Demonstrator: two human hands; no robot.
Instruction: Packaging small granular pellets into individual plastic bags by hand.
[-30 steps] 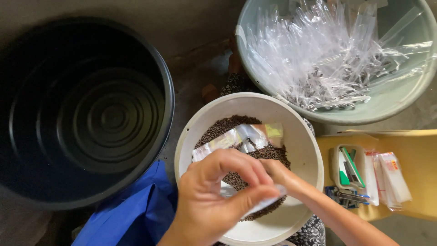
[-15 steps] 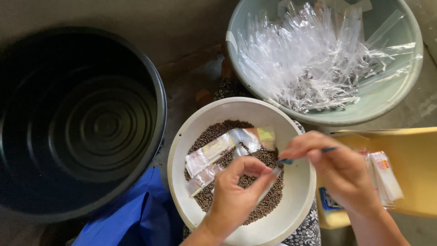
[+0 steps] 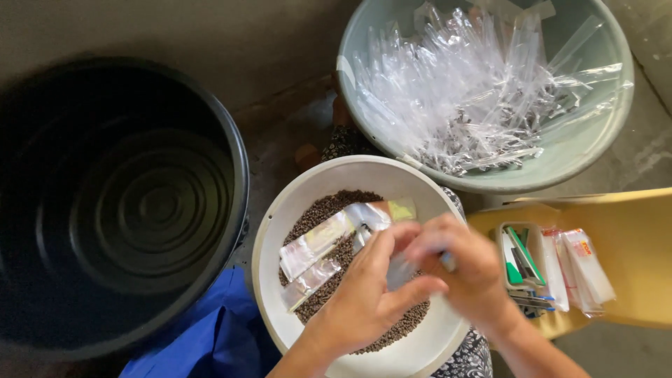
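A white bowl (image 3: 280,231) in front of me holds small dark brown pellets (image 3: 318,210) with several clear packets (image 3: 315,241) lying on them. My left hand (image 3: 364,301) is over the bowl, fingers pinched around a small clear packet (image 3: 399,269). My right hand (image 3: 465,269) is right against it, blurred, fingers closed on a small thin tool whose tip (image 3: 446,262) shows at the packet's mouth. Both hands meet above the pellets.
A large black tub (image 3: 126,203) stands at the left. A pale green basin (image 3: 595,147) full of clear empty packets sits at the top right. A yellow stool (image 3: 644,245) at the right carries a small tray of pens and sealed packets. Blue cloth (image 3: 210,343) lies below.
My right hand has come back from the right to meet my left hand over the bowl. The view has shifted slightly.
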